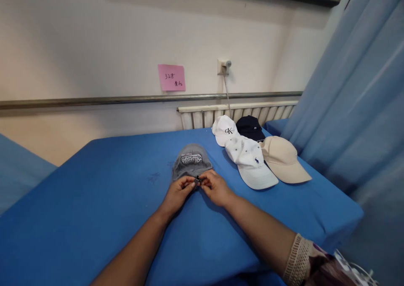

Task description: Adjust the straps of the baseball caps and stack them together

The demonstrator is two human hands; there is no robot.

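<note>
A grey baseball cap (191, 156) with white lettering lies on the blue-covered table (104, 201), its strap side turned toward me. My left hand (179, 193) pinches one part of the cap's back strap between thumb and fingers. From the other side, my right hand (217, 188) pinches the strap close to a small dark buckle (197, 180). The fingertips of both hands almost meet there, and they partly cover the buckle, so I cannot tell whether it is fastened.
To the right sit a white cap with black letters (224, 131), a dark navy cap (251, 127), a pale cap with a small emblem (252, 161) and a beige cap (284, 157). Behind are a radiator (202, 119) and a wall rail (126, 100). A blue curtain (353, 96) hangs at right.
</note>
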